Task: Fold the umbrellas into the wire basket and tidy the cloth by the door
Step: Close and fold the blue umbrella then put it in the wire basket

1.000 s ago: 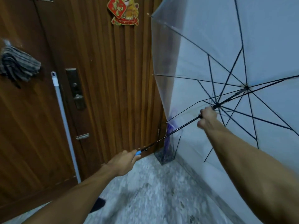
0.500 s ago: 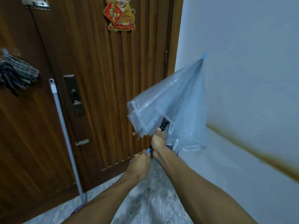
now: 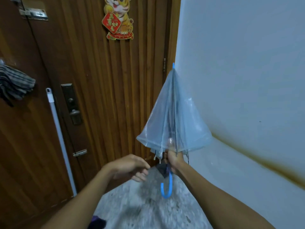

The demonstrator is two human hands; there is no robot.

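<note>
A clear plastic umbrella [image 3: 173,123] with a blue tip and a blue hooked handle [image 3: 167,187] is collapsed and held upright, tip pointing up, in front of the wall. My right hand [image 3: 172,158] grips its shaft just under the loose canopy. My left hand [image 3: 130,167] hovers just left of the shaft with fingers apart, holding nothing. A striped grey cloth [image 3: 14,85] hangs on the door at the far left. The dark wire basket [image 3: 162,169] shows only as a small patch behind the shaft, in the floor corner.
A brown wooden door [image 3: 99,96] with a lock plate [image 3: 72,104] fills the left half. A white mop pole [image 3: 61,139] leans on it. The pale wall [image 3: 247,80] is at right. A dark purple thing [image 3: 97,222] lies on the speckled floor [image 3: 148,209].
The open canopy has collapsed shut and the umbrella has swung upright. My right hand slid down the shaft, and my left hand has let go of the blue handle.
</note>
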